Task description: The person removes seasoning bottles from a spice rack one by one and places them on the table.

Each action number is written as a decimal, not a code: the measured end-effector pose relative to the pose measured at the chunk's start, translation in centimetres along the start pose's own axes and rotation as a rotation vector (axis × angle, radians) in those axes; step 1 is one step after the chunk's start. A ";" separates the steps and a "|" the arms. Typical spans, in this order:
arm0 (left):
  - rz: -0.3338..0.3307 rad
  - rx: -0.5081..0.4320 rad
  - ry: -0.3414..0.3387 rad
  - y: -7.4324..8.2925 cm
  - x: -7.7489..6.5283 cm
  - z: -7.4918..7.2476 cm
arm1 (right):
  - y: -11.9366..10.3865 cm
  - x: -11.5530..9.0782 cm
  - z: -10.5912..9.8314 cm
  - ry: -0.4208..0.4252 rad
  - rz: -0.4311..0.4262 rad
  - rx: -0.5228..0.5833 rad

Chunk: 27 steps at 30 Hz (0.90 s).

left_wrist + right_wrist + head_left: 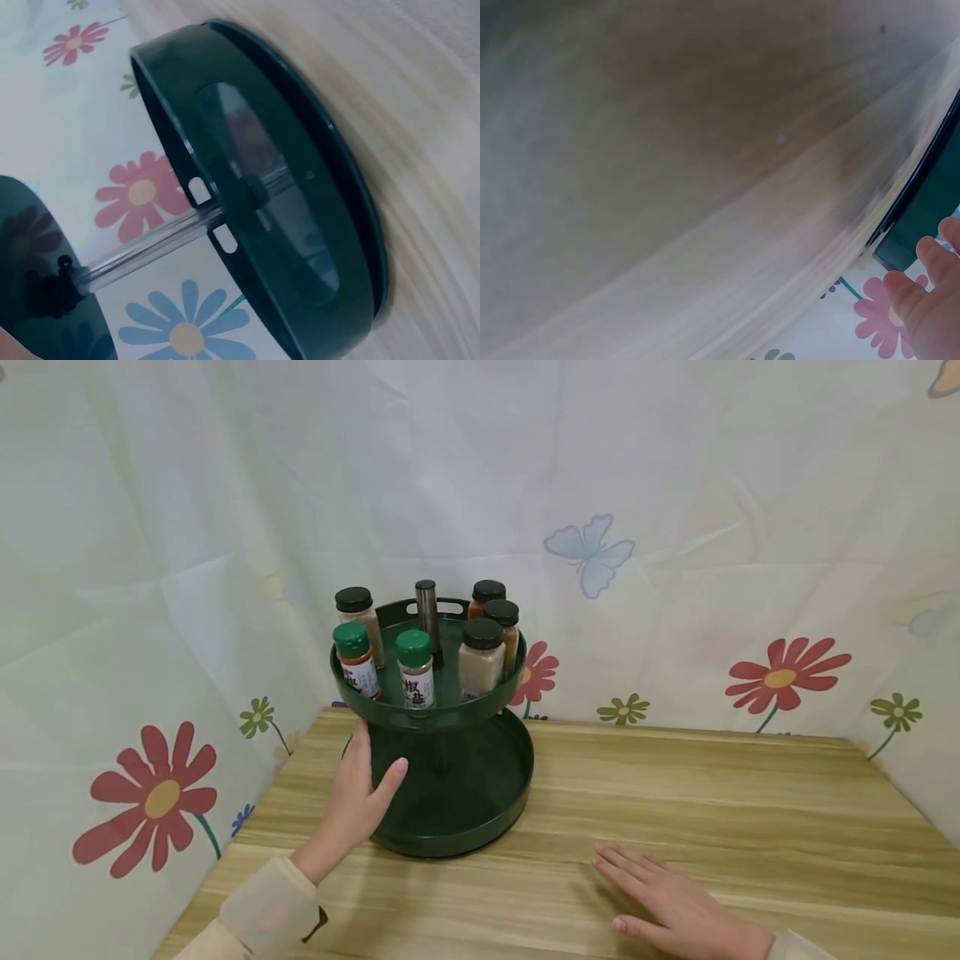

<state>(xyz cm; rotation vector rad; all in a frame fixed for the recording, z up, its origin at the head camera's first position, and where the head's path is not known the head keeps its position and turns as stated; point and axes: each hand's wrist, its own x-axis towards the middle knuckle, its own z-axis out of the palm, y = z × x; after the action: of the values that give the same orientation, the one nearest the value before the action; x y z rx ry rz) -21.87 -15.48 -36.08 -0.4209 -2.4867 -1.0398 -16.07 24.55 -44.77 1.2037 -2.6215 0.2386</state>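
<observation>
A dark green two-tier turntable rack stands on the table, its upper tray [442, 720] above its lower tray [465, 842]. My left hand [356, 797] is at the upper tray's left edge, fingers pointing up and extended, thumb held apart; the fingertips appear to touch the rim from below. On that tray stand two green-capped seasoning jars, one with red-brown contents [358, 670] and another with a white label [417, 681]. Several black-capped spice jars [482, 667] stand around them. My right hand [667, 897] is low over the table, palm down, fingers straight, touching no object.
A metal post [427, 614] rises through the upper tray. The wooden table [712, 802] extends to the right. Floral curtains [675, 460] hang behind and to the left. In the left wrist view, the lower tray's wall [217, 67] and clear-looking post [146, 251] show.
</observation>
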 end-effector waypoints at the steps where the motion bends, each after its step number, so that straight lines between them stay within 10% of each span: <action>1: -0.015 -0.011 0.001 0.1 0.1 -0.2 | 0.0 0.0 0.0 -0.003 0.004 0.003; 27: -0.087 -0.164 0.144 1.4 2.3 -2.6 | -0.1 -0.1 0.0 0.018 0.021 0.005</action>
<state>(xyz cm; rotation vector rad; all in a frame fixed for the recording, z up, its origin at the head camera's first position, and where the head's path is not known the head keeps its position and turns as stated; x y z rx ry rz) -22.58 -16.15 -32.50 -0.2768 -2.3194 -1.2675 -15.96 24.57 -44.75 1.1702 -2.6210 0.2589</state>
